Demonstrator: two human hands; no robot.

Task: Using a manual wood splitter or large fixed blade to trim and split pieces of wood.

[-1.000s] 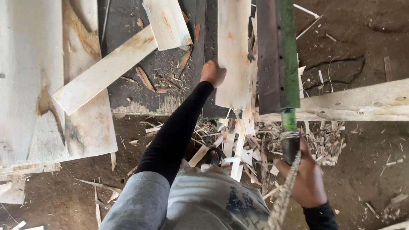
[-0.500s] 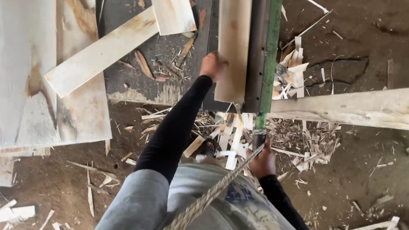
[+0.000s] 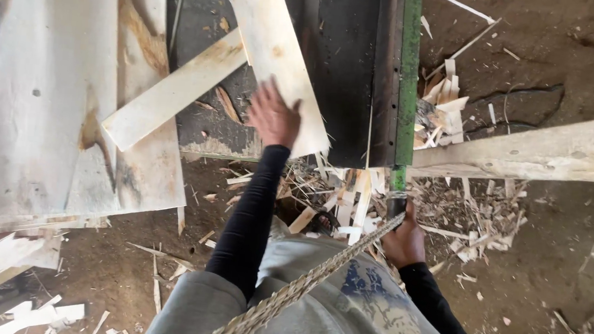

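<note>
My left hand [image 3: 273,115] lies flat on a pale wooden board [image 3: 278,52] that rests on the dark bed of a cutting machine [image 3: 351,65]. The board runs up and to the left. My right hand [image 3: 403,240] is closed around the dark grip of the long green lever blade [image 3: 408,77] at the machine's right edge, low near the front. A braided rope [image 3: 301,287] runs from that grip down across my grey lap. Both arms wear black sleeves.
A second board [image 3: 175,94] lies slanted under the first. Wide pale planks [image 3: 42,83] are stacked at the left. A long board [image 3: 538,151] crosses at the right. Offcut slats and shavings [image 3: 351,199] litter the dirt floor below the machine.
The lever blade has come down and my right hand has dropped with it. My left hand has slid the board leftward and turned it across the machine bed.
</note>
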